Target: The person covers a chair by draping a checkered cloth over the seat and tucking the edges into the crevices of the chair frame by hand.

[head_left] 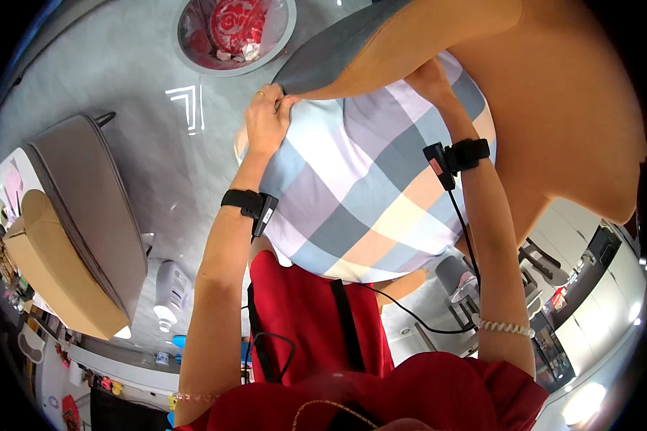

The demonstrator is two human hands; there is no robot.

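A checked fabric cover (377, 178) in pastel squares lies before me over a rounded, cushion-like bulk. Beyond it rises an orange-tan upholstered piece with a dark grey underside (334, 54). My left hand (267, 116) pinches the grey piece's edge at its near left corner, thumb and fingers closed together, by the cover's far left border. My right hand (431, 81) reaches beneath the orange-tan part, over the cover; its fingertips are hidden there. Both wrists wear black straps with small devices.
A grey bin (288, 48) with a red patterned liner stands on the grey floor at the top. On the left are a taupe padded piece of furniture (89, 178), a cardboard box (67, 269) and a pale bottle (171, 291). A black cable (404, 310) hangs between my arms.
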